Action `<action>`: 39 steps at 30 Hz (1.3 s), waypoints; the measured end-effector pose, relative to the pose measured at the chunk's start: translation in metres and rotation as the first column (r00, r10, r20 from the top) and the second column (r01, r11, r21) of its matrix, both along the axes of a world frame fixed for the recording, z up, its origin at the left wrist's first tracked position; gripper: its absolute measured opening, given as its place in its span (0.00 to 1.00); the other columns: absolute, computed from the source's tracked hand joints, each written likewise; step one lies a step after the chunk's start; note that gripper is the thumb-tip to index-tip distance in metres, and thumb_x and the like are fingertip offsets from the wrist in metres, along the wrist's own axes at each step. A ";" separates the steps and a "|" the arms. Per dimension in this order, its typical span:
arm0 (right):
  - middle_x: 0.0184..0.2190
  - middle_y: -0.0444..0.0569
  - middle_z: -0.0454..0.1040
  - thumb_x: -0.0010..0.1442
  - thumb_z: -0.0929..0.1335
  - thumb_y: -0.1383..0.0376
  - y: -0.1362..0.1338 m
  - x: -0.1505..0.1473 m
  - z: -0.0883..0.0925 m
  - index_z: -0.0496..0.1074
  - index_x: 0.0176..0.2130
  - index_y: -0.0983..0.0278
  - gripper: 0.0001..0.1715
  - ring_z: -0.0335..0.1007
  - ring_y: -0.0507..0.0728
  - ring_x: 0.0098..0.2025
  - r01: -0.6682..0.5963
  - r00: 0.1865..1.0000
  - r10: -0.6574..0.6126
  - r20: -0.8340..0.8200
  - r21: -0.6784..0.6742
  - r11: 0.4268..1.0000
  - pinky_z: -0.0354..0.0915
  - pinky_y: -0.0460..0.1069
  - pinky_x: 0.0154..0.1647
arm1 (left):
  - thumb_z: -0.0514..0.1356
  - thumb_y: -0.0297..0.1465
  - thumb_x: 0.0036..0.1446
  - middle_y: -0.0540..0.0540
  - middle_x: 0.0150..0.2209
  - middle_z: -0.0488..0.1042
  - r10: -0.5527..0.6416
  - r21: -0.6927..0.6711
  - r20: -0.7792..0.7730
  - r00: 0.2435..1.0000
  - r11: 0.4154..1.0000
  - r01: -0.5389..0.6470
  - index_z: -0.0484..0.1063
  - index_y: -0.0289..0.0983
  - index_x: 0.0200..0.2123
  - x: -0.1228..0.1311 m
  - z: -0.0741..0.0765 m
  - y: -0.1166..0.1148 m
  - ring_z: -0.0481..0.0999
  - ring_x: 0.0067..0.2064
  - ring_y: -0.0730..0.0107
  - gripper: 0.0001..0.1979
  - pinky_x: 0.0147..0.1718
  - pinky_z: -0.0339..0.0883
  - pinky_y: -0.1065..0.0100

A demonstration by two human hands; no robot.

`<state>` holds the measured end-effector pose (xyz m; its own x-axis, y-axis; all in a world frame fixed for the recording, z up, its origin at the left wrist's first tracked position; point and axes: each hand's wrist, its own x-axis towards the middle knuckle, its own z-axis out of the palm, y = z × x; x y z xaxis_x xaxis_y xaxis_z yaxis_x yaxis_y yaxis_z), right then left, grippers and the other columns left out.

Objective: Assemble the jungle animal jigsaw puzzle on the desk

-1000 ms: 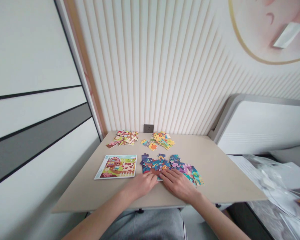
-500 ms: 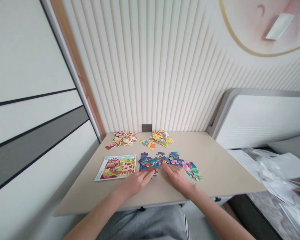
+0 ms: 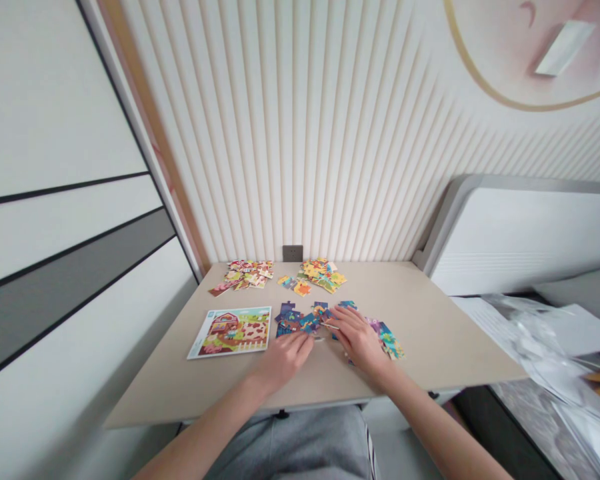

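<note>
A pile of blue and purple puzzle pieces (image 3: 300,321) lies at the middle of the beige table (image 3: 430,340). My left hand (image 3: 285,353) rests palm down at the pile's near left edge, fingers stretched onto the pieces. My right hand (image 3: 357,337) lies on the pile's right part, fingers spread forward over the pieces. More pieces of that pile (image 3: 390,340) show to the right of my right hand. Neither hand visibly lifts a piece.
A finished farm puzzle picture (image 3: 230,331) lies to the left of the pile. Two more heaps of pieces, one pinkish (image 3: 243,275) and one orange-yellow (image 3: 320,275), sit at the back by a wall socket (image 3: 293,253). A white headboard (image 3: 520,240) and plastic wrap (image 3: 540,340) are at the right.
Both hands slid forward, away from me, over the blue pile. The right hand now covers more of the pile's middle, and the pieces look pushed closer together.
</note>
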<state>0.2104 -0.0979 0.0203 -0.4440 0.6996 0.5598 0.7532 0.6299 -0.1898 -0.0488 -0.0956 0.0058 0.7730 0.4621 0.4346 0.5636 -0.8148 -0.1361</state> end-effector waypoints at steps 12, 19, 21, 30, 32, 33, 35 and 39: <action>0.59 0.54 0.73 0.66 0.67 0.47 -0.021 -0.047 0.017 0.67 0.64 0.58 0.32 0.59 0.67 0.67 -0.112 0.966 0.131 0.225 -0.091 0.989 0.40 0.71 0.72 | 0.60 0.34 0.67 0.39 0.59 0.70 0.103 -0.273 0.149 0.984 0.960 -0.059 0.68 0.39 0.59 -0.023 -0.011 -0.012 0.70 0.62 0.54 0.18 0.60 0.68 0.51; 0.61 0.55 0.71 0.70 0.66 0.60 -0.029 -0.064 -0.002 0.70 0.60 0.61 0.21 0.67 0.61 0.62 -0.132 0.971 0.151 0.186 -0.110 0.985 0.60 0.59 0.67 | 0.58 0.30 0.68 0.39 0.54 0.75 0.109 -0.208 0.106 0.988 0.974 -0.085 0.71 0.36 0.55 -0.031 -0.020 -0.009 0.74 0.58 0.55 0.14 0.58 0.70 0.53; 0.61 0.54 0.71 0.71 0.64 0.64 -0.034 -0.061 -0.007 0.71 0.59 0.60 0.19 0.67 0.60 0.62 -0.128 0.976 0.149 0.160 -0.132 0.983 0.63 0.56 0.64 | 0.55 0.26 0.69 0.37 0.56 0.74 0.076 -0.147 0.058 0.995 0.987 -0.066 0.69 0.35 0.57 -0.032 -0.020 -0.008 0.73 0.60 0.55 0.15 0.60 0.69 0.54; 0.51 0.54 0.76 0.70 0.65 0.53 -0.028 -0.058 0.004 0.75 0.52 0.59 0.17 0.70 0.62 0.54 0.012 0.987 0.017 0.157 -0.182 0.983 0.62 0.59 0.61 | 0.47 0.18 0.65 0.38 0.55 0.74 0.159 -0.157 0.131 0.979 0.978 -0.137 0.64 0.38 0.58 -0.056 -0.022 -0.008 0.75 0.58 0.59 0.22 0.55 0.72 0.57; 0.55 0.54 0.73 0.69 0.66 0.51 -0.023 -0.065 0.005 0.73 0.55 0.58 0.21 0.67 0.63 0.58 -0.008 0.988 0.033 0.151 -0.165 0.986 0.58 0.61 0.64 | 0.50 0.21 0.66 0.39 0.56 0.73 0.179 -0.207 0.177 0.968 0.968 -0.141 0.65 0.38 0.56 -0.057 -0.021 -0.009 0.73 0.60 0.58 0.18 0.58 0.70 0.55; 0.57 0.54 0.72 0.68 0.66 0.50 -0.021 -0.068 0.005 0.73 0.56 0.57 0.22 0.66 0.64 0.59 -0.021 0.988 0.045 0.150 -0.160 0.987 0.56 0.62 0.65 | 0.51 0.23 0.66 0.39 0.57 0.73 0.194 -0.238 0.190 0.962 0.960 -0.147 0.66 0.39 0.55 -0.057 -0.020 -0.009 0.73 0.60 0.57 0.16 0.59 0.70 0.54; 0.59 0.54 0.71 0.68 0.66 0.50 -0.017 -0.072 0.004 0.73 0.56 0.56 0.23 0.65 0.63 0.61 -0.034 0.986 0.060 0.159 -0.163 0.986 0.53 0.63 0.67 | 0.55 0.26 0.65 0.38 0.59 0.71 0.225 -0.286 0.208 0.952 0.944 -0.161 0.65 0.39 0.56 -0.055 -0.018 -0.008 0.72 0.61 0.56 0.16 0.59 0.70 0.52; 0.60 0.53 0.71 0.67 0.67 0.50 -0.016 -0.069 0.005 0.77 0.50 0.57 0.18 0.65 0.63 0.62 -0.032 0.981 0.066 0.181 -0.183 0.983 0.48 0.64 0.69 | 0.59 0.29 0.64 0.37 0.60 0.71 0.202 -0.293 0.205 0.958 0.946 -0.137 0.64 0.37 0.61 -0.053 -0.014 -0.006 0.69 0.63 0.52 0.22 0.62 0.66 0.48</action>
<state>0.1417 -0.1135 0.0248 -0.5648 0.7553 0.3324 0.7547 0.6357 -0.1621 -0.1022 -0.1011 -0.0080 0.5670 0.7033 0.4288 0.6857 -0.6915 0.2274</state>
